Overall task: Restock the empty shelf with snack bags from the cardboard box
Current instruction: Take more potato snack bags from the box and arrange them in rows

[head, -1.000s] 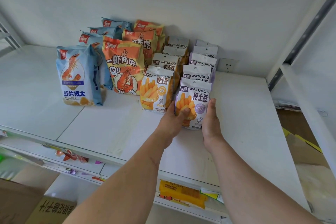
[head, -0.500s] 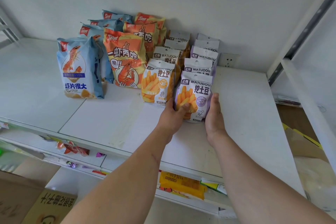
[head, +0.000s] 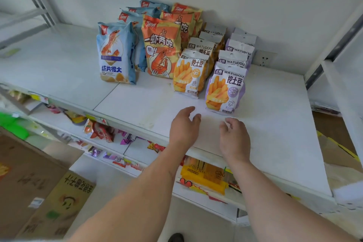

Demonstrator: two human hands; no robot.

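Both hands hover over the bare front of the white shelf (head: 275, 108) at centre frame, the left hand (head: 183, 126) and right hand (head: 233, 135) each with fingers loosely curled, holding nothing, just short of the purple bag (head: 225, 90). That bag stands upright at the front of its row, beside the yellow bag (head: 189, 72), with the orange bag (head: 160, 49) and blue bag (head: 115, 53) heading rows further left, all packed toward the wall near a socket (head: 264, 61). A cardboard box (head: 45, 192) sits at lower left, below stocked lower shelves (head: 137, 151).
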